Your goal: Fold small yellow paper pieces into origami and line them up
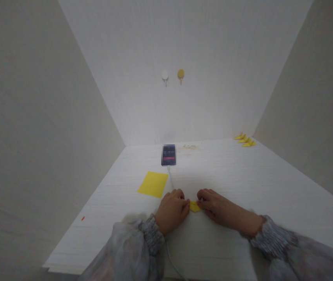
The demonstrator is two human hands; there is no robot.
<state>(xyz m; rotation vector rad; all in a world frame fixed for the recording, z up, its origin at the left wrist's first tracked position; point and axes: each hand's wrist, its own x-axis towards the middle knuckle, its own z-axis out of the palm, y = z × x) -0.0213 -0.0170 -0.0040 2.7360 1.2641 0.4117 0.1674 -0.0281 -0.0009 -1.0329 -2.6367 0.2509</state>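
A small folded yellow paper point(195, 206) lies on the white table point(242, 175) between my two hands. My left hand point(171, 210) curls its fingers onto the paper's left end. My right hand point(216, 208) pinches the paper's right end, fingers pressed together. Both hands rest low on the table surface. Most of the paper is covered by my fingertips.
A flat yellow paper sheet point(153, 184) lies left of my hands. A phone point(169, 155) with a white cable point(170, 177) stands at the back. Several folded yellow pieces point(245, 140) sit at the back right corner. Two hooks point(172, 75) hang on the rear wall. Walls close both sides.
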